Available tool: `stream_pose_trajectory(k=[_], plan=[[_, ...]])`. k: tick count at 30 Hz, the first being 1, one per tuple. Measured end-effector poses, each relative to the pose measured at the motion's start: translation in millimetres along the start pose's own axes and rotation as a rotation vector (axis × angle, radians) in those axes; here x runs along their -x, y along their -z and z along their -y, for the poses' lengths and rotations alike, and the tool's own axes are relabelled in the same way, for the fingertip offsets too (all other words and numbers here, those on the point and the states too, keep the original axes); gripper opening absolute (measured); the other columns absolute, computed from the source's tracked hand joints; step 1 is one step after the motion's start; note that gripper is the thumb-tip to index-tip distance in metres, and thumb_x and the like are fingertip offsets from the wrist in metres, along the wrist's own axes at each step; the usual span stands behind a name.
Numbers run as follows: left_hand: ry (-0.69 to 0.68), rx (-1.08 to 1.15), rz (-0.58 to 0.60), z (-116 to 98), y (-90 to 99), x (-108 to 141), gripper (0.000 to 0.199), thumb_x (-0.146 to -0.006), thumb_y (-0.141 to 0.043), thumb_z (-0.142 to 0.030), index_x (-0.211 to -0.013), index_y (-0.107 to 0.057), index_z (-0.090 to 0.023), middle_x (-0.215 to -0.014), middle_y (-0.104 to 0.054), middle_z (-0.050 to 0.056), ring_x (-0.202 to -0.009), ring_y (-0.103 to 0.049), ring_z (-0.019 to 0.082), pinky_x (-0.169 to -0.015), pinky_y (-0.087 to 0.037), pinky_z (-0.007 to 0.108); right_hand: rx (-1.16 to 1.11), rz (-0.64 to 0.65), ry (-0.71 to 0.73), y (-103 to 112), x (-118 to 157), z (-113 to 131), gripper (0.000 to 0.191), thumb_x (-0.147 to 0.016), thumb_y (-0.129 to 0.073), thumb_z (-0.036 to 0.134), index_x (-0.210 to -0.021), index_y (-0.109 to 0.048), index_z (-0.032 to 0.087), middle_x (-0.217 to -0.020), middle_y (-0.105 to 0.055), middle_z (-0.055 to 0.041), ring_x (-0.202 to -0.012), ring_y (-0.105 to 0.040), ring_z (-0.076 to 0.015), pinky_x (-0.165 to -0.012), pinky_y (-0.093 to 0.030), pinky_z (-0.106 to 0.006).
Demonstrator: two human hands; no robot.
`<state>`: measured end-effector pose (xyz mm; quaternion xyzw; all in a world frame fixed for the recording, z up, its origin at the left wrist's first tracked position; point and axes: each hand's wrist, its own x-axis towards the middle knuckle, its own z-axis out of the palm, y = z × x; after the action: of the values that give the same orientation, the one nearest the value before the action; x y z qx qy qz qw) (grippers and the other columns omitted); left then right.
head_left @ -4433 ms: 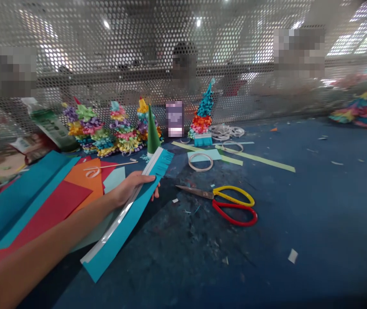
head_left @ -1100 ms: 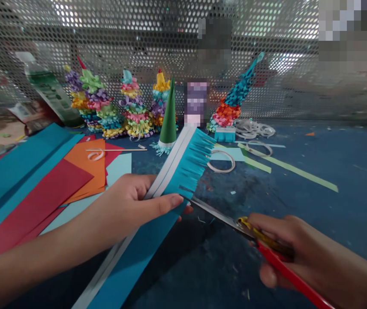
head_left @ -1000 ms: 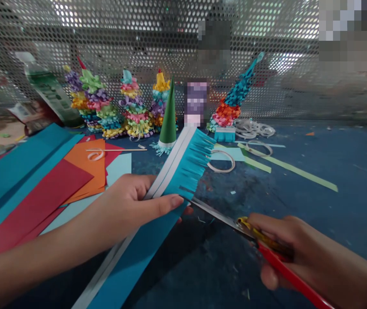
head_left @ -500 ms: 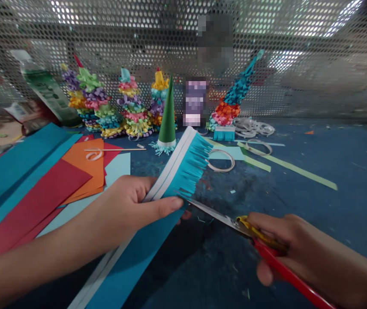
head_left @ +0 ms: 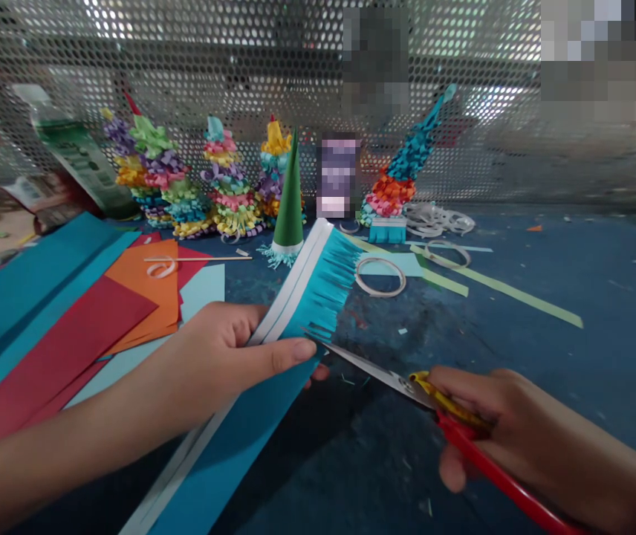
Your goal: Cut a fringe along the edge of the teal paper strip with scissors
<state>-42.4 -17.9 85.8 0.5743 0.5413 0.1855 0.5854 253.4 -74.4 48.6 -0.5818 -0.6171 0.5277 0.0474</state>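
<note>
My left hand (head_left: 251,349) grips a long blue paper strip (head_left: 240,446) between thumb and fingers, holding it on a slant above the table. White tape runs along the strip's left edge. Its upper part is cut into a fringe on the right side. In my right hand (head_left: 496,416) are scissors (head_left: 377,369) with red and yellow handles. The blades look nearly closed, their tips on the strip at the lower end of the fringe, close to my left thumb. A green paper cone (head_left: 289,200) with a light-blue fringed base stands just behind the strip.
Colourful fringed cones (head_left: 229,178) line the back, with another leaning one (head_left: 415,145) to the right. A tape roll (head_left: 380,296) and green paper strips (head_left: 518,293) lie right of centre. Left are red sheets (head_left: 78,334), orange sheets (head_left: 156,297) and a green bottle (head_left: 81,163).
Both hands, the strip and the scissors keep nearly the same places. The view has shifted very slightly, and the scissors' tips still rest at the fringe's lower end.
</note>
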Motion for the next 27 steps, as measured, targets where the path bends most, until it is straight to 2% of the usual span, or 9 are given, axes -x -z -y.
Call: stream_pose_trajectory(k=[4, 10, 15, 19, 22, 27], plan=[[-0.012, 0.012, 0.008, 1, 1.5, -1, 0.023, -0.086, -0.081, -0.05, -0.079, -0.088, -0.029, -0.084, -0.088, -0.004, -0.083, -0.081, 0.02, -0.07, -0.057, 0.021, -0.021, 0.016, 0.027, 1, 1, 2, 0.01, -0.075, -0.058, 0.018, -0.075, -0.053, 0.026, -0.065, -0.08, 0.0044, -0.052, -0.06, -0.0139, -0.049, -0.037, -0.022], [-0.075, -0.054, 0.067, 2, 3.1, -3, 0.022, -0.091, -0.077, -0.044, -0.08, -0.087, -0.027, -0.083, -0.087, -0.006, -0.084, -0.08, 0.018, -0.076, -0.057, 0.019, -0.016, 0.051, 0.01, 3, 3, 8, 0.018, -0.081, -0.058, 0.01, -0.079, -0.055, 0.027, -0.061, -0.08, 0.0089, -0.056, -0.072, -0.0144, -0.05, -0.037, -0.02], [-0.088, -0.091, 0.08, 3, 4.6, -7, 0.015, -0.088, -0.078, -0.04, -0.081, -0.086, -0.03, -0.084, -0.087, -0.01, -0.084, -0.081, 0.017, -0.073, -0.057, 0.017, 0.046, 0.029, 0.05, 3, 5, 11, 0.016, -0.086, -0.06, 0.014, -0.077, -0.057, 0.027, -0.062, -0.08, 0.0084, -0.055, -0.071, -0.014, -0.047, -0.038, -0.02], [-0.116, -0.116, 0.1, 4, 7.3, -9, 0.018, -0.089, -0.076, -0.043, -0.081, -0.085, -0.029, -0.084, -0.086, -0.01, -0.084, -0.079, 0.015, -0.073, -0.055, 0.017, 0.041, 0.037, 0.053, 3, 6, 14, 0.013, -0.088, -0.061, 0.018, -0.079, -0.058, 0.027, -0.065, -0.082, 0.0078, -0.055, -0.07, -0.0134, -0.047, -0.039, -0.019], [-0.103, -0.164, 0.087, 5, 9.4, -9, 0.021, -0.088, -0.076, -0.048, -0.084, -0.085, -0.029, -0.086, -0.086, -0.009, -0.085, -0.079, 0.017, -0.073, -0.054, 0.018, 0.061, 0.029, 0.072, 2, 5, 13, 0.013, -0.088, -0.061, 0.017, -0.08, -0.058, 0.027, -0.067, -0.082, 0.0075, -0.054, -0.069, -0.0122, -0.047, -0.038, -0.018], [-0.11, -0.269, 0.018, 3, 9.0, -8, 0.023, -0.085, -0.078, -0.051, -0.079, -0.084, -0.029, -0.078, -0.084, -0.01, -0.077, -0.076, 0.016, -0.065, -0.05, 0.017, -0.005, 0.044, 0.065, -3, 0, 8, 0.013, -0.089, -0.06, 0.019, -0.079, -0.057, 0.026, -0.07, -0.084, 0.0074, -0.054, -0.069, -0.0112, -0.046, -0.038, -0.017]])
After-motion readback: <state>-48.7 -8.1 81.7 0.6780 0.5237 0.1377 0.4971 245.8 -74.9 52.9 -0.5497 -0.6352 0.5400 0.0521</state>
